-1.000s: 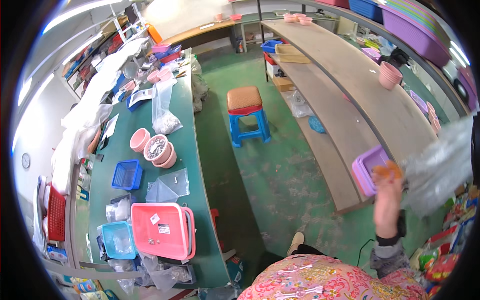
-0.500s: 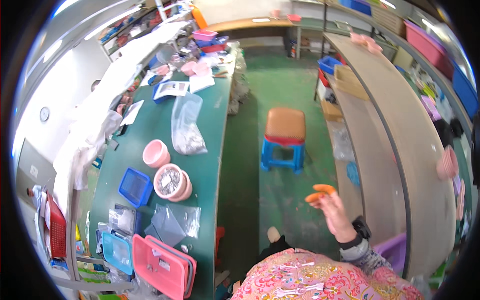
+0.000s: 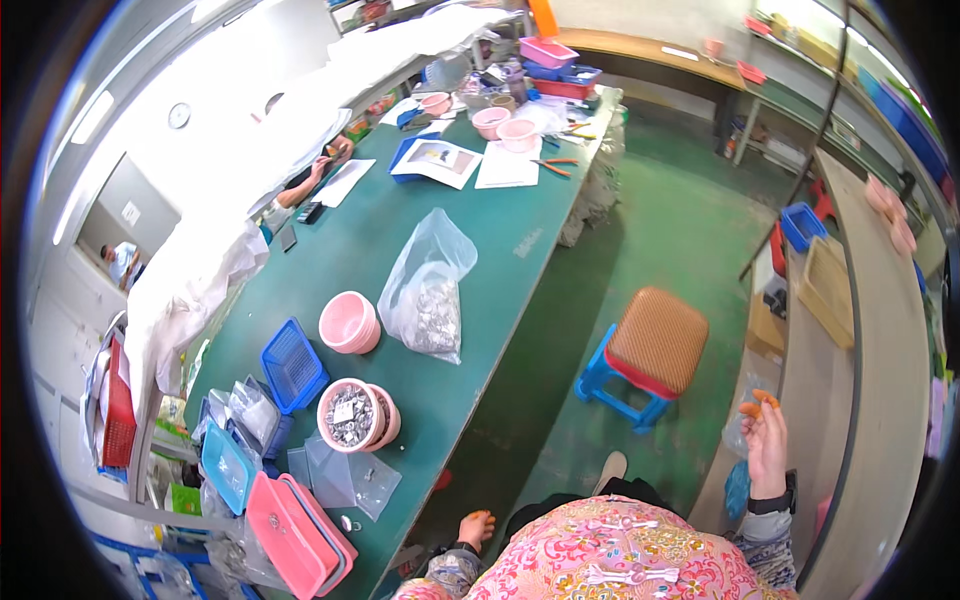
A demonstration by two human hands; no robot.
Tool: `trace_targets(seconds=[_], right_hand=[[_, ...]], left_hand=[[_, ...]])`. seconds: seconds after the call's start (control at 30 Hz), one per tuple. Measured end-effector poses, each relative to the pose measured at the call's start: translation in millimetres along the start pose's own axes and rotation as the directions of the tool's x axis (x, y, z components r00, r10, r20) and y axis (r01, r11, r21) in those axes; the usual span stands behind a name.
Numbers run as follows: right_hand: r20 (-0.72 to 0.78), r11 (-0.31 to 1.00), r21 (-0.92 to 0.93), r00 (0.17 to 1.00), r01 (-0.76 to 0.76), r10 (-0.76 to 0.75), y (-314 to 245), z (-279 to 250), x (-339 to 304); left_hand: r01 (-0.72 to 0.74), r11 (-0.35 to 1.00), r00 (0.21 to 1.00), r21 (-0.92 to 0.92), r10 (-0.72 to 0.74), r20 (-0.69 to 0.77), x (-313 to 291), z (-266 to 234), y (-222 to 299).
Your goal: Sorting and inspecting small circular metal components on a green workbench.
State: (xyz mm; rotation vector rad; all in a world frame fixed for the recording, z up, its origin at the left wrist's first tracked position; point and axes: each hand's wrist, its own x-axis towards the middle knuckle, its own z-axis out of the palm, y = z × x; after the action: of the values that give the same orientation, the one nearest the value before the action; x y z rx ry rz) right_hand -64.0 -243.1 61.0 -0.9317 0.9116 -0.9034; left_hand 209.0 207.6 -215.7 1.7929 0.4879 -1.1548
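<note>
The pink trays [image 3: 283, 530] sit nested at the lower left of the frame, on the lower end of the green desk [image 3: 340, 260], their long axis slanting from upper left to lower right. The left hand [image 3: 477, 529] is clearly the nearer one: the trays lie to the left of its fingers, apart from them, with the desk's edge between. Those fingers are loosely curled, with orange tips; I cannot tell whether something small sits inside the curl.

Just above the trays lie flat clear bags [image 3: 372, 485], and beyond them a pink bucket [image 3: 346, 387] of small silver parts [image 3: 351, 418]. A blue basket [image 3: 294, 367] stands to its upper left. Farther up, a filled clear bag [image 3: 430, 310] rests right of another pink pot [image 3: 349, 322].

The right hand [image 3: 767, 450] is raised at the lower right, well apart from the trays, its fingers bent, the orange tips narrowly parted, nothing visible held. A blue bag [image 3: 737, 490] shows just left of its wrist; the stool [image 3: 655, 345] stands to its upper left.
</note>
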Motion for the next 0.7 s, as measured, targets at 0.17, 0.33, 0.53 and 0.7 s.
trace_targets(seconds=[0.17, 0.33, 0.53, 0.7], right_hand=[[0.326, 0.985, -0.157, 0.938, -0.071, 0.119, -7, 86, 108], [0.535, 0.962, -0.218, 0.804, -0.166, 0.26, 22, 179, 184], [0.637, 0.934, -0.299, 0.688, -0.196, 0.348, 37, 274, 241], [0.641, 0.943, -0.326, 0.718, -0.066, 0.272, 16, 337, 291]], left_hand=[[0.117, 0.967, 0.99, -0.224, -0.131, -0.049, -18, 58, -7], [-0.398, 0.903, 0.907, 0.16, 0.414, -0.08, -3, 83, -48], [-0.032, 0.999, 0.971, 0.042, 0.041, -0.235, 35, 92, -40], [-0.172, 0.966, 0.96, 0.192, 0.208, -0.189, 61, 91, 25]])
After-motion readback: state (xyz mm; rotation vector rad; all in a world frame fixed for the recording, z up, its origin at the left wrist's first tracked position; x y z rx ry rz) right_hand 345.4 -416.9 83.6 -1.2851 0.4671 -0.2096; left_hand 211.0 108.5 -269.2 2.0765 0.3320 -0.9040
